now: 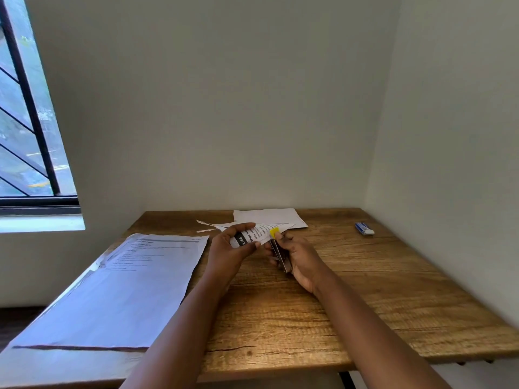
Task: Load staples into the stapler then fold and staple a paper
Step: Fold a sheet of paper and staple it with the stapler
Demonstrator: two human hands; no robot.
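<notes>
Above the wooden tabletop (280, 318), the right hand (297, 256) is clasping the stapler (280, 255), its yellow tip meeting the folded paper (254, 234) that the left hand (230, 248) is pinching. A small blue box (364, 228) is lying farther back.

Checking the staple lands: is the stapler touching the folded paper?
Touching. Head view: the stapler's yellow tip overlaps the folded paper's edge, no gap showing.
</notes>
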